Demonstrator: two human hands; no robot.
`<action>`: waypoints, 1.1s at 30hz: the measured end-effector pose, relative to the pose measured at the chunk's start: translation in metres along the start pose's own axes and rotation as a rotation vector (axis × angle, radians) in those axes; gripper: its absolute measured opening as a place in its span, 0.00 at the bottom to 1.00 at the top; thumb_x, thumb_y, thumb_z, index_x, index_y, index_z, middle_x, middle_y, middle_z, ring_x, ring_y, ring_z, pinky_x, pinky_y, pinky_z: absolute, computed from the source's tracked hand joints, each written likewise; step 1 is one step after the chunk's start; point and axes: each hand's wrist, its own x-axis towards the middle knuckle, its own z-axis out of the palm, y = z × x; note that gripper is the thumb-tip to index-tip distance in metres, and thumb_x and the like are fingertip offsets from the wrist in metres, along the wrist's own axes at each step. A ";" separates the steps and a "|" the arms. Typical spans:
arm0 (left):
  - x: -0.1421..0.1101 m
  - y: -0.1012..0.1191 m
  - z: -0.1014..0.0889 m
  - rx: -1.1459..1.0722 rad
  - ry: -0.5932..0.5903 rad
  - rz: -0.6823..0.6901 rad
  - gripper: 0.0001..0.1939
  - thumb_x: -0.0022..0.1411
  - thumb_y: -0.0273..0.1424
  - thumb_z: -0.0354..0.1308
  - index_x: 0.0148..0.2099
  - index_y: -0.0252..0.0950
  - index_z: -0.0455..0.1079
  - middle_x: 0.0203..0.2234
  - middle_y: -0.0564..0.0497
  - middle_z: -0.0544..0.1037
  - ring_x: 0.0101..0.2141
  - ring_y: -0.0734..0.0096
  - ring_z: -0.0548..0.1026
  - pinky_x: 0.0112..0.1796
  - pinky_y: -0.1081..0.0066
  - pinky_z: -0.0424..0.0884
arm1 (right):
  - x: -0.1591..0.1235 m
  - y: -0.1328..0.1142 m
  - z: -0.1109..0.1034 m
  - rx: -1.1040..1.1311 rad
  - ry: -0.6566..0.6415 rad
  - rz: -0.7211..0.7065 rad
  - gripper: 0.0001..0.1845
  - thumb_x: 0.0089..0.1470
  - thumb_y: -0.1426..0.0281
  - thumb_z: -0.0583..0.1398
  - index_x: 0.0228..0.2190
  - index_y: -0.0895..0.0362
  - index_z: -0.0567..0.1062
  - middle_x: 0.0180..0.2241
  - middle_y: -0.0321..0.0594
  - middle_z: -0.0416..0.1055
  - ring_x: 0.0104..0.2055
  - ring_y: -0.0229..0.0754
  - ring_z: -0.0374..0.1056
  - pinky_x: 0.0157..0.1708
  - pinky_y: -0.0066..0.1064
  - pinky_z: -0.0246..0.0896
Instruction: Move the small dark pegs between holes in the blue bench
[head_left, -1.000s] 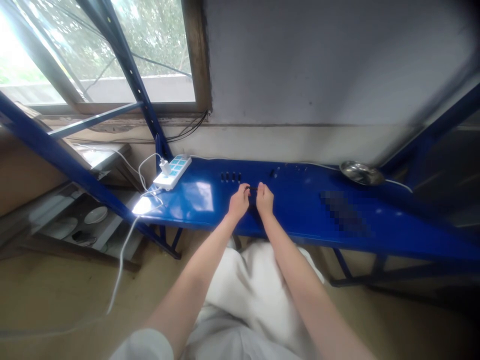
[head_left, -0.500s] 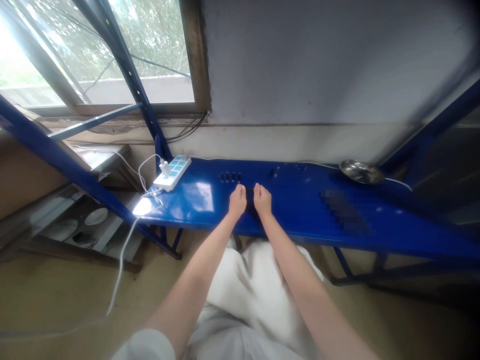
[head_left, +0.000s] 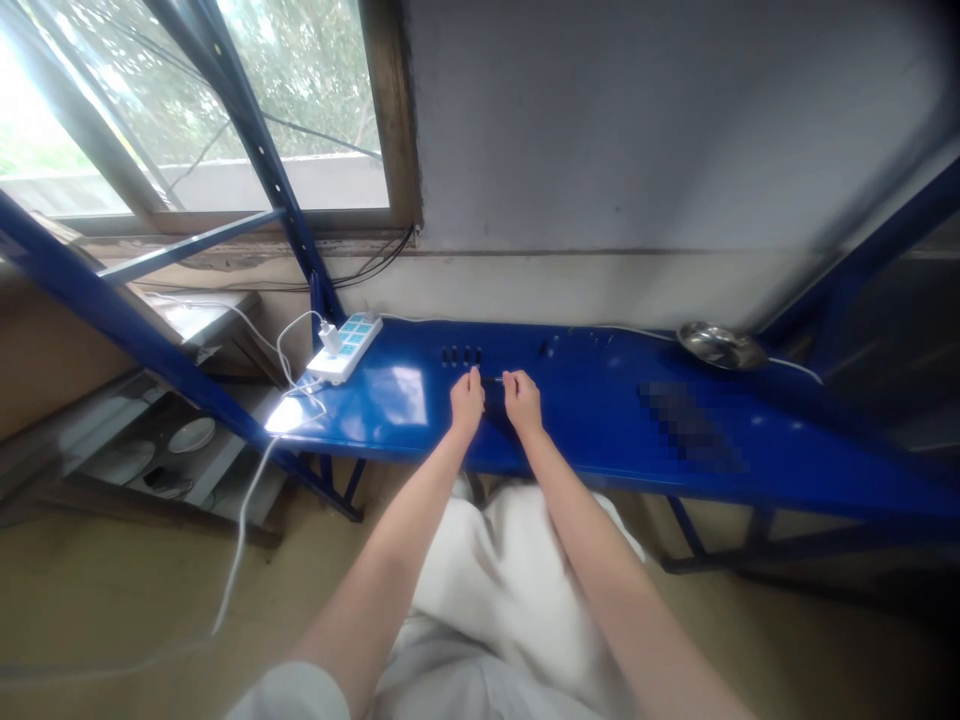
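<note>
Head view: grey-and-cream wall (head_left: 615, 150) at the far side, window (head_left: 322, 90) at far left.
Desk: blue, long, running left to right below the wall; its desktop (head_left: 592, 430) carries the small parts.
Pixelated dark patch (head_left: 686, 425): on the right part of the desk, too masked to identify.
White power strip (head_left: 346, 348): near the left end of the desk, with a white plug (head_left: 328, 335) in it.
Metal bowl (head_left: 720, 345): shiny and shallow, at the far right edge.
Hands: apart, each closed in a fingertip pinch; left hand (head_left: 467, 405) and right hand (head_left: 523, 402) are clamped on opposite ends of one slim piece, above the middle of the desk.
Slim dark piece (head_left: 492, 379): spans the gap between the hands, roughly level; its ends are hidden by fingers.
Step in hand: seemingly two-handed handling of this piece; whether it is one part or two joined, I cannot tell.
Next move calls for: judging by its slimness, a light, even pinch at both ends, kept in line.
Four small dark pieces (head_left: 466, 356): in a row, just beyond the left hand.
Small dark bit (head_left: 544, 348): beyond the right hand, beside tiny pale bits (head_left: 555, 343).
</note>
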 end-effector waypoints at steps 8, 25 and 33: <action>0.005 -0.004 -0.001 -0.077 0.130 -0.014 0.19 0.63 0.45 0.40 0.30 0.36 0.58 0.20 0.57 0.64 0.14 0.84 0.62 0.17 0.79 0.60 | 0.001 0.002 0.000 0.074 0.086 0.107 0.17 0.57 0.56 0.46 0.30 0.56 0.65 0.30 0.42 0.68 0.31 0.41 0.63 0.32 0.32 0.57; 0.006 -0.003 -0.002 -0.010 -0.029 0.044 0.12 0.60 0.38 0.49 0.33 0.34 0.65 0.17 0.57 0.66 0.14 0.83 0.62 0.17 0.79 0.59 | 0.002 0.009 0.009 0.082 -0.243 0.016 0.10 0.54 0.62 0.50 0.31 0.55 0.65 0.32 0.40 0.68 0.33 0.41 0.64 0.35 0.34 0.59; 0.005 -0.006 -0.002 0.034 -0.112 0.101 0.13 0.61 0.39 0.46 0.32 0.35 0.64 0.19 0.57 0.64 0.16 0.83 0.62 0.20 0.80 0.60 | 0.003 0.009 0.009 0.068 -0.237 -0.088 0.10 0.54 0.65 0.50 0.31 0.56 0.69 0.34 0.42 0.66 0.35 0.41 0.63 0.36 0.34 0.60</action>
